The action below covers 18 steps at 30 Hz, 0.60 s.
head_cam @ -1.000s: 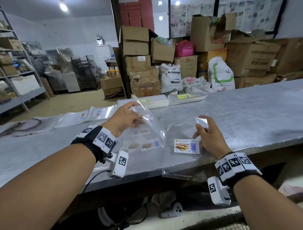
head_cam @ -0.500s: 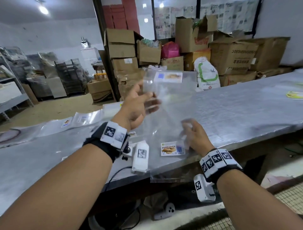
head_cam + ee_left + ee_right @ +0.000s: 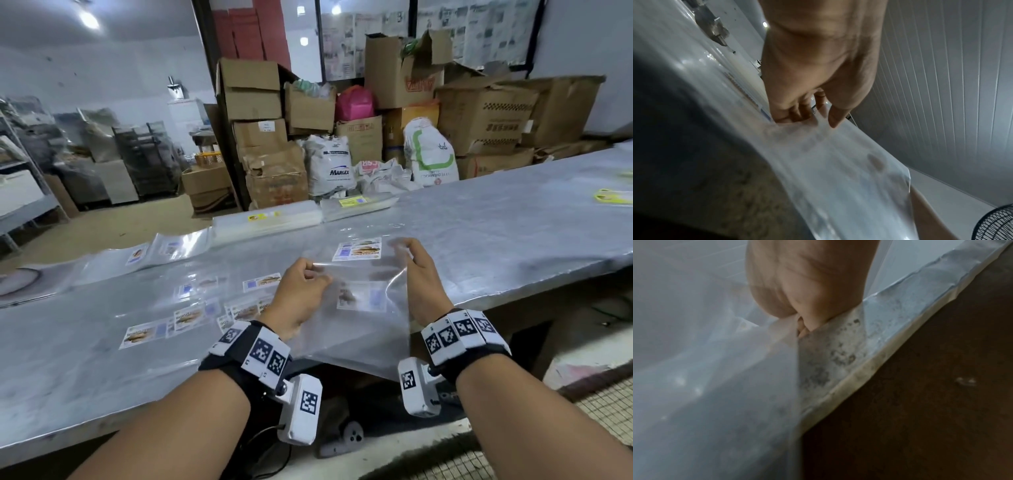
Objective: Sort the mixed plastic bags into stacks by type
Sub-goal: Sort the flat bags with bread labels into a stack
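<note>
Both hands hold one clear plastic bag (image 3: 363, 270) with a biscuit label (image 3: 359, 249) low over the metal table (image 3: 513, 240). My left hand (image 3: 317, 272) pinches the bag's left edge, thumb on top in the left wrist view (image 3: 824, 118). My right hand (image 3: 409, 251) pinches its right edge, and the film (image 3: 715, 369) drapes past that palm. Under the held bag lies another labelled bag (image 3: 359, 298), hanging over the table's front edge. Several labelled bags (image 3: 191, 315) lie spread out to the left.
Two flat stacks of clear bags (image 3: 267, 222) (image 3: 356, 205) sit at the table's far edge, with more bags (image 3: 137, 253) at the far left. A yellow-labelled item (image 3: 613, 198) lies far right. Cardboard boxes (image 3: 479, 116) and sacks stand behind the table.
The bag that my left hand held raised and upright has come down nearly flat over the table. My right hand left the bag on the table and took the held bag's right edge.
</note>
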Motion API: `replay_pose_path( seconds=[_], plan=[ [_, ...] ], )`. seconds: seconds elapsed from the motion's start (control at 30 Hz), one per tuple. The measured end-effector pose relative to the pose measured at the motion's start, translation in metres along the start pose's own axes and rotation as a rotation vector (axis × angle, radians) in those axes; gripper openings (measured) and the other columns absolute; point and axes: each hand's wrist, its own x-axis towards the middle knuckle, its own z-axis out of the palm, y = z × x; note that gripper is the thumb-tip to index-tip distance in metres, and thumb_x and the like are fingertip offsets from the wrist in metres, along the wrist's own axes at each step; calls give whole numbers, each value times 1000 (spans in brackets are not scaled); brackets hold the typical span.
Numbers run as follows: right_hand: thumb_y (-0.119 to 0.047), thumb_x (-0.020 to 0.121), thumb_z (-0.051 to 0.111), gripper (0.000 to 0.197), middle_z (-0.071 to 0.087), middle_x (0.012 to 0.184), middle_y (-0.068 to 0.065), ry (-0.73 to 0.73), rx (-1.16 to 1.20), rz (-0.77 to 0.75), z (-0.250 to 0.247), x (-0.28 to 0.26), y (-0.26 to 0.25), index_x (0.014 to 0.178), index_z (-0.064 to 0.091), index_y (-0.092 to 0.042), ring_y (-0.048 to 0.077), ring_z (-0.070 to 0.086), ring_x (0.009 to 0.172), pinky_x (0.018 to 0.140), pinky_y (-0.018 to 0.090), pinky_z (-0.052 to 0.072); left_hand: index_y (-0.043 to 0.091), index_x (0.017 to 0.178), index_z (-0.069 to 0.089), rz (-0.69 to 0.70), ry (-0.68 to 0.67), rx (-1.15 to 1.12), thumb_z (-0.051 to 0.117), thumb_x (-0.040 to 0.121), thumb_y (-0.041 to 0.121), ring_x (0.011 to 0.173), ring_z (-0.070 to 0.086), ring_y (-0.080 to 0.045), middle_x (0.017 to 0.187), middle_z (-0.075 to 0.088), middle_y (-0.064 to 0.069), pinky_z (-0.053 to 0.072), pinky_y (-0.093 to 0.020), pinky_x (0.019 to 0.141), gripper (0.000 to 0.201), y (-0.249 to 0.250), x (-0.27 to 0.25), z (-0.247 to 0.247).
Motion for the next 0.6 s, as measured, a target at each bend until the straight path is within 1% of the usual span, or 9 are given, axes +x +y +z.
replay_pose_path(
  seconds=[0.07, 0.13, 0.17, 0.27, 0.33, 0.37, 0.4, 0.5, 0.6],
  plan=[
    [-34, 107, 50, 17, 72, 115, 19, -1, 100, 46, 1, -3, -5, 104, 65, -27, 46, 70, 100, 56, 30, 55, 18, 103, 62, -12, -4, -55, 67, 97, 20, 80, 61, -11, 99, 66, -1, 47, -23, 64, 8, 1, 0, 3],
    [-29, 106, 53, 14, 74, 110, 13, -14, 191, 68, 1, -5, -10, 103, 64, -21, 37, 72, 91, 59, 30, 58, 18, 105, 62, -57, -45, -167, 71, 95, 19, 88, 71, -22, 107, 73, -9, 59, -39, 82, 14, 4, 0, 5],
    [-28, 106, 54, 13, 74, 105, 10, -32, 225, 75, 2, -7, -13, 102, 64, -20, 32, 72, 87, 62, 31, 58, 18, 108, 60, -78, -47, -223, 72, 94, 16, 89, 73, -26, 107, 74, -12, 60, -44, 87, 19, 4, 1, 6],
    [-32, 106, 52, 19, 74, 102, 6, -36, 210, 60, 2, -12, -17, 101, 66, -21, 25, 71, 85, 69, 35, 58, 22, 125, 51, -102, -12, -327, 72, 93, 7, 95, 73, -28, 116, 69, -14, 60, -41, 88, 41, 9, 2, 8],
    [-37, 109, 44, 29, 72, 99, 5, 24, 120, 51, 1, -13, -19, 106, 67, -21, 22, 69, 82, 65, 32, 56, 19, 127, 54, -98, 8, -343, 72, 93, 7, 99, 72, -29, 123, 67, -14, 60, -42, 91, 40, 12, 1, 9],
    [-43, 110, 38, 35, 74, 98, 8, 35, 87, 58, 1, -13, -20, 110, 66, -21, 23, 69, 81, 65, 32, 56, 10, 127, 59, -90, 25, -336, 72, 92, 8, 99, 73, -28, 123, 70, -14, 60, -42, 91, 37, 13, 1, 9],
    [-49, 109, 33, 43, 76, 97, 11, 26, 84, 63, 1, -12, -21, 113, 65, -21, 25, 69, 79, 65, 33, 56, 8, 128, 62, -76, 46, -338, 72, 92, 8, 98, 73, -26, 118, 73, -11, 60, -40, 88, 37, 12, 2, 8],
    [-60, 105, 27, 54, 77, 97, 15, -30, 91, 46, 4, -14, -25, 118, 60, -19, 23, 67, 65, 59, 33, 55, 18, 121, 63, -37, 91, -375, 72, 92, 6, 86, 73, -12, 100, 78, 3, 54, -25, 67, 32, 14, 2, 6],
    [-45, 104, 48, 27, 77, 93, 10, -47, -58, -41, 10, -18, -26, 115, 55, -21, 26, 69, 70, 61, 37, 57, 24, 124, 54, -23, 91, -409, 71, 94, 7, 82, 70, -7, 103, 76, 4, 50, -24, 64, 38, 16, -3, 6]
  ],
)
